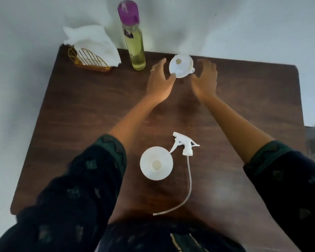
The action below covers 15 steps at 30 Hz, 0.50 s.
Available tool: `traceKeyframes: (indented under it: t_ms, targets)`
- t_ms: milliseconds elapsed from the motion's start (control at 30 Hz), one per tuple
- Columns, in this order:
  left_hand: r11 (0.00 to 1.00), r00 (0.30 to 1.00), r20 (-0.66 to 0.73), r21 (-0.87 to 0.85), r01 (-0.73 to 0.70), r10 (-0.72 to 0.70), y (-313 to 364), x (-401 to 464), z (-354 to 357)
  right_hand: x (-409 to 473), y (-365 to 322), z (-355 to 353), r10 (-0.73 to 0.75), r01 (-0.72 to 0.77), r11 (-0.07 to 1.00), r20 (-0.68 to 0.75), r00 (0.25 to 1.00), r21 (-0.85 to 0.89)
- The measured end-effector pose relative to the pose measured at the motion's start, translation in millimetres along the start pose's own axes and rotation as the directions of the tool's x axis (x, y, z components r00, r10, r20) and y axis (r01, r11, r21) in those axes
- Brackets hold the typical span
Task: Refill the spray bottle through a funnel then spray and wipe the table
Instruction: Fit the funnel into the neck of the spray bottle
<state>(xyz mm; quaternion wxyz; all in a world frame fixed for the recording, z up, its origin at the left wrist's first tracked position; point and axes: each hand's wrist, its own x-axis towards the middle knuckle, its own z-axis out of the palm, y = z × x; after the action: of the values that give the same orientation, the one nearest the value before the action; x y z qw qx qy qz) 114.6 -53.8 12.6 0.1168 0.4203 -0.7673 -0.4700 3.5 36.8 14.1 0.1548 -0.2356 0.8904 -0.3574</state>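
A white funnel (181, 67) stands near the far edge of the brown table (98, 115). My left hand (159, 80) is just left of it, thumb tip touching its rim, fingers relaxed. On the funnel's right, my right hand (205, 80) hovers with fingers spread, not touching it. Near me the white spray bottle (156, 165) stands open-necked, seen from above. Its trigger head (185, 145) lies beside it with its long tube curving toward me. A tall clear bottle (135, 42) with a purple cap and yellowish liquid stands at the back.
A gold wire holder with white paper napkins (91, 44) stands at the table's back left corner. A pale wall lies behind the table. My dark patterned sleeves cover the near part of the table.
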Motion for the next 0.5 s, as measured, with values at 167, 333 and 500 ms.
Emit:
traceKeyframes:
  t_ms: [167, 333, 500]
  targets:
    - [0.991, 0.981, 0.167, -0.065, 0.115, -0.103, -16, 28, 22, 24, 0, 12, 0.035, -0.016, 0.996, 0.212, 0.977, -0.09]
    - [0.964, 0.98, 0.162, -0.218, 0.153, -0.119, -13, 31, 21, 20, -8, 15, 0.038, -0.036, 0.999, 0.25, 0.967, -0.013]
    - [0.948, 0.999, 0.0, -0.315, 0.047, -0.05, 4, -2, 1, -14, -15, -5, -0.028, -0.005, 0.976, 0.15, 0.988, 0.217]
